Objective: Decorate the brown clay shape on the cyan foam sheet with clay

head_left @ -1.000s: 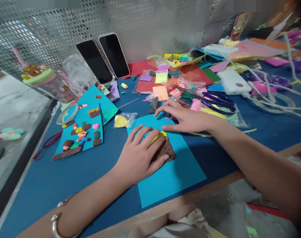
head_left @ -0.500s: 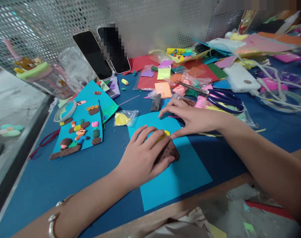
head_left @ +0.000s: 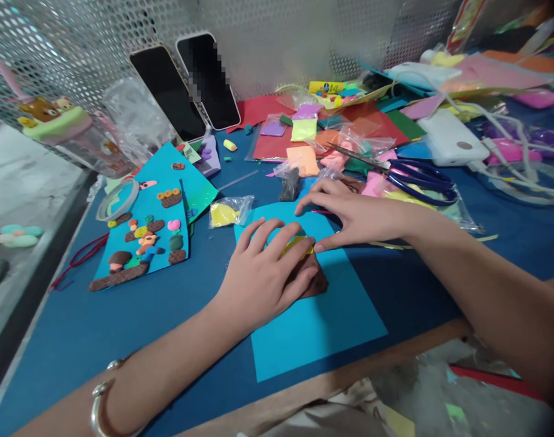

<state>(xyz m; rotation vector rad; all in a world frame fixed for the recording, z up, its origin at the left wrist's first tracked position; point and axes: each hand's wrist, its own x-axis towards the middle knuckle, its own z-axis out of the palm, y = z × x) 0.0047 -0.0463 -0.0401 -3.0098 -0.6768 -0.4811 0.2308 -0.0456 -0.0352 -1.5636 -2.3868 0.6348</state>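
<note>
A sheet of blue paper (head_left: pixel 322 331) lies on the dark blue table. On it sits a flat brown clay piece (head_left: pixel 318 280) with darker spots and a wavy yellow clay strip (head_left: pixel 310 247) along its top edge. My left hand (head_left: pixel 263 273) is laid over both, fingers bent across the clay and thumb along its lower side, hiding much of it. My right hand (head_left: pixel 350 212) comes from the right with fingers apart. Its thumb tip touches the right end of the yellow strip, and the other fingers arch above the paper's far edge.
Left stands a blue card (head_left: pixel 161 270) with clay figures, under a clear tape roll (head_left: pixel 117 200). A bag of yellow clay (head_left: pixel 229 212) lies beyond my left hand. Scissors (head_left: pixel 423 182), clay packets and a white power bank (head_left: pixel 454 139) are behind my right hand. Two phones (head_left: pixel 167 91) lean at the back.
My left thumb and fingers have shifted slightly on the brown clay, and more of the yellow strip's wavy edge shows. The right thumb stays at the strip's end. The view has moved slightly.
</note>
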